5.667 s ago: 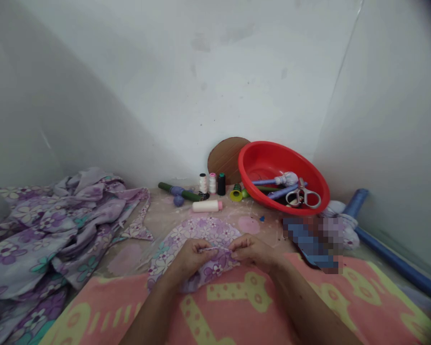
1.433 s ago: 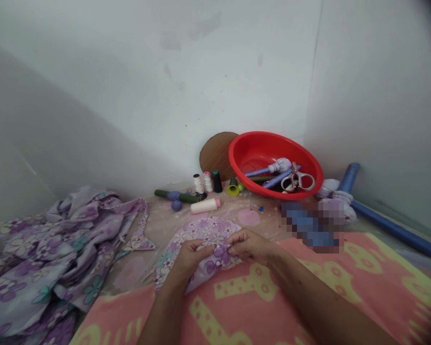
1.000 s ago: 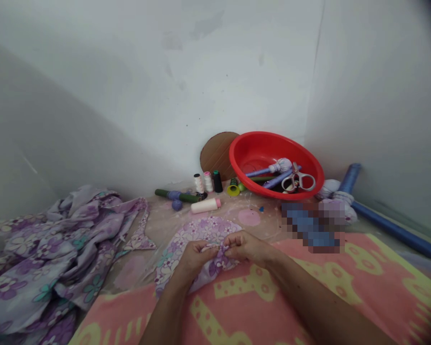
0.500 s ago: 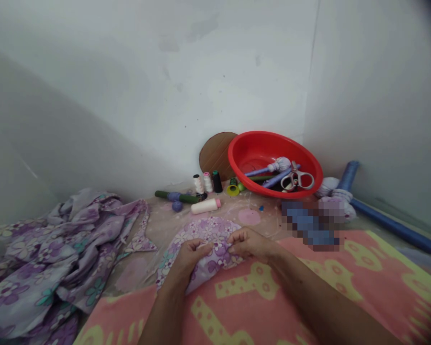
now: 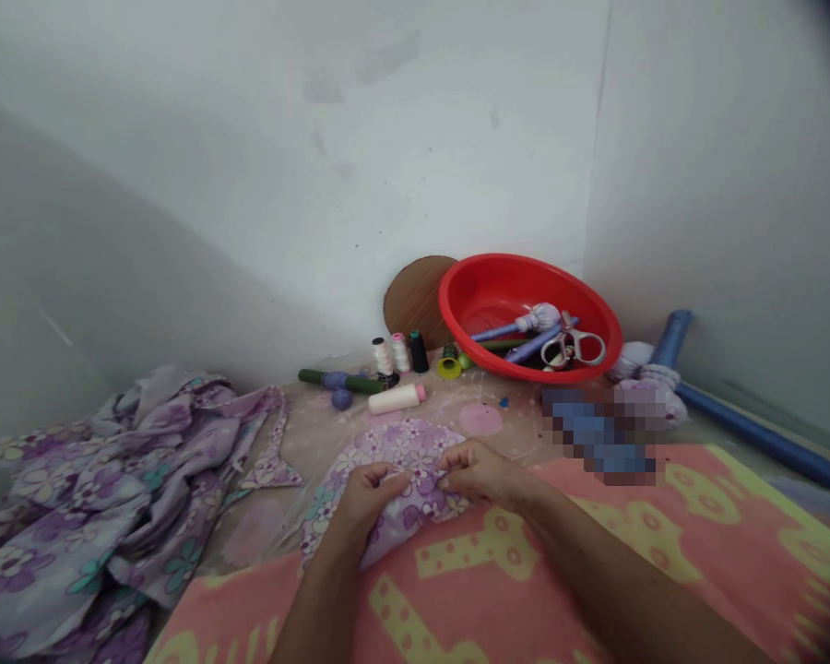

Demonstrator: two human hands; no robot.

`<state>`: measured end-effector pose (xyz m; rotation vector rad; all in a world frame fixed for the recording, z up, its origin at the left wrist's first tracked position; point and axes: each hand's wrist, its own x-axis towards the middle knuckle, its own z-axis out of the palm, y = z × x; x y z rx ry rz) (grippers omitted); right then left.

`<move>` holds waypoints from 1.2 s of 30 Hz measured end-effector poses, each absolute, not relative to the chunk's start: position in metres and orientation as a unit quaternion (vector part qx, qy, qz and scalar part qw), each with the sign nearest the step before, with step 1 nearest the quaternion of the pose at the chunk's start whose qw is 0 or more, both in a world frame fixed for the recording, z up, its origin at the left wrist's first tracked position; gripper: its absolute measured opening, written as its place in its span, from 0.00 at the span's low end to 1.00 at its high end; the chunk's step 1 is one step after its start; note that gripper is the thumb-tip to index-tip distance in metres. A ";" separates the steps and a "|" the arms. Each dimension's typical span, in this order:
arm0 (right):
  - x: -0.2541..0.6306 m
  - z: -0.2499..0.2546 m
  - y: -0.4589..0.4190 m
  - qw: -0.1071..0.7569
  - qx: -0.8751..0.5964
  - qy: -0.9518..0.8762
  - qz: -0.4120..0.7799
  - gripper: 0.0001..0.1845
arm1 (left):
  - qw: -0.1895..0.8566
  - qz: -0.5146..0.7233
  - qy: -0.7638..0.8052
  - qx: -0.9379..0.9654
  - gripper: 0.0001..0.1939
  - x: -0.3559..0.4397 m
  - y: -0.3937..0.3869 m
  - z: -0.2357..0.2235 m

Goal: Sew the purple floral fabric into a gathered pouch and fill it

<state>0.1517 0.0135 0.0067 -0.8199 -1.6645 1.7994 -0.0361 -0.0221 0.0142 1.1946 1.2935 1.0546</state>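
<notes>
The left hand (image 5: 363,498) and right hand (image 5: 485,476) pinched the floral cloth (image 5: 402,439) (both grips nearly closed), its earlier bunching between them loosened.

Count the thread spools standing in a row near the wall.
3: a black-topped white spool at left, a pink-topped white spool in the middle, and a green-topped black spool at right.

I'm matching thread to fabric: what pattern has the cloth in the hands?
Flowers in purple and white on lilac cloth, clearest in the current head view.
</notes>
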 end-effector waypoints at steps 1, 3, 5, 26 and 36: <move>0.151 0.007 0.013 0.273 -0.306 -0.628 0.661 0.03 | 0.507 0.435 0.545 0.506 0.15 -0.036 -0.022 0.014; 0.149 0.007 0.012 0.272 -0.308 -0.643 0.646 0.03 | 0.482 0.424 0.557 0.527 0.15 -0.035 -0.022 0.014; 0.147 0.005 0.012 0.277 -0.311 -0.653 0.632 0.04 | 0.457 0.411 0.563 0.553 0.15 -0.034 -0.022 0.013; 0.150 0.003 0.014 0.277 -0.283 -0.548 0.737 0.05 | 0.507 0.424 0.535 0.527 0.16 -0.035 -0.023 0.013; 0.154 0.000 0.016 0.264 -0.262 -0.545 0.752 0.04 | 0.492 0.420 0.539 0.539 0.14 -0.034 -0.023 0.014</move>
